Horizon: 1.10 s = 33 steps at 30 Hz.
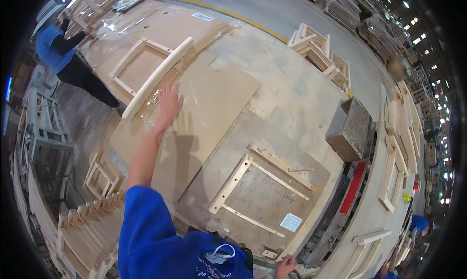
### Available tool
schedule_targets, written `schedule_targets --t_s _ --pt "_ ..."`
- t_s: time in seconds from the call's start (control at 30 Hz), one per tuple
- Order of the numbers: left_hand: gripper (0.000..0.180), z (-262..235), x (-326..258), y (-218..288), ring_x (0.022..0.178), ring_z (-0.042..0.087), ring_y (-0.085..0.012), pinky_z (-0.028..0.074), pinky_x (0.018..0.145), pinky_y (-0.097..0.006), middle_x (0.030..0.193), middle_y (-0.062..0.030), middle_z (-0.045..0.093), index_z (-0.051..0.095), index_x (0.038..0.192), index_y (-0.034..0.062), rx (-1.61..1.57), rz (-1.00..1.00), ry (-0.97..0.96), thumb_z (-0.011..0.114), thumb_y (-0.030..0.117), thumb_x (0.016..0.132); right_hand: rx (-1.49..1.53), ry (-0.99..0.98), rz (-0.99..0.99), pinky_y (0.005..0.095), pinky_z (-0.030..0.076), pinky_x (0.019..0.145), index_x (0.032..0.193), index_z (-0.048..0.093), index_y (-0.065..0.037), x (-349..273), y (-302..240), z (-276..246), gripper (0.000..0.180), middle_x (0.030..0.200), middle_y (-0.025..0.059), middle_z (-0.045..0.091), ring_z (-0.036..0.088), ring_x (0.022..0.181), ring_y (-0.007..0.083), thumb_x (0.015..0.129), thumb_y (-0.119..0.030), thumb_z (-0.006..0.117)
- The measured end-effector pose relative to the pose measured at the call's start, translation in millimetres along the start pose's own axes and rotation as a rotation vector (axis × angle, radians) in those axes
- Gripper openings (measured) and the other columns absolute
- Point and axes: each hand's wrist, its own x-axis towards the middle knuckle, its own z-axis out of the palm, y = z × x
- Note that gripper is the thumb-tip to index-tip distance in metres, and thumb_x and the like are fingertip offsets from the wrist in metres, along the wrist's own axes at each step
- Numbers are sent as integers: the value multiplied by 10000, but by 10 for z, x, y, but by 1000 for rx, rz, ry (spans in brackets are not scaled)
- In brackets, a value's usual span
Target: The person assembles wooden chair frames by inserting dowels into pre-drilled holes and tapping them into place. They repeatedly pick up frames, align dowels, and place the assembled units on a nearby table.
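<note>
Left fingers [168, 90] splayed, nothing in them, just beside the curved-rail wooden frame [158, 78], my arm stretched nearly straight! My right hand [285, 266] sits well apart from that frame, fingers curled; can't tell its grip. The frame lies on the cardboard-covered surface [221, 87].

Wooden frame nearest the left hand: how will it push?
The wooden frame is probably stiff, being joined bars. Likely light for its size, given its open middle. May slide readily: shiny clear film shows beside it.
</note>
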Motion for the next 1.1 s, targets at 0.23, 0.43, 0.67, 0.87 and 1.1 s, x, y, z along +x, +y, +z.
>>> schedule_targets --t_s 0.23,0.43,0.67,0.87,1.1 --pt "449 -355 -2364 608 1262 405 -413 303 1051 -545 1334 -210 472 551 1242 66 -216 23 -222 669 220 836 224 301 -221 290 490 624 989 596 57 255 -143 -621 185 815 103 613 579 731 152 977 -121 549" --pt "457 -1002 -3699 951 1218 449 -426 347 1022 -540 1285 -224 518 570 1222 33 -325 -48 -306 682 208 815 -91 775 -97 384 497 801 1151 608 16 950 -113 -1948 345 991 193 657 639 904 307 925 -245 612" --pt "389 -1060 -3845 894 1167 485 -428 373 1011 -502 1230 -269 530 575 1161 -50 -530 79 -224 650 111 814 -359 609 306 533 436 942 1264 512 34 1330 637 -2217 709 1192 250 587 547 1123 425 809 -485 678" --pt "375 -1293 -3560 924 1170 486 -410 373 1008 -484 1203 -255 546 566 1160 -68 -613 70 -210 632 87 825 -362 531 366 565 416 955 1261 532 -4 1574 864 -2486 692 1233 218 590 545 1159 397 806 -516 630" --pt "364 -1191 -3661 1539 984 595 -341 459 892 -420 1038 -203 637 577 1162 -63 -766 291 -227 646 86 837 -288 465 33 500 501 824 1068 594 -5 1045 679 -2219 478 993 220 670 645 936 395 824 -413 645"
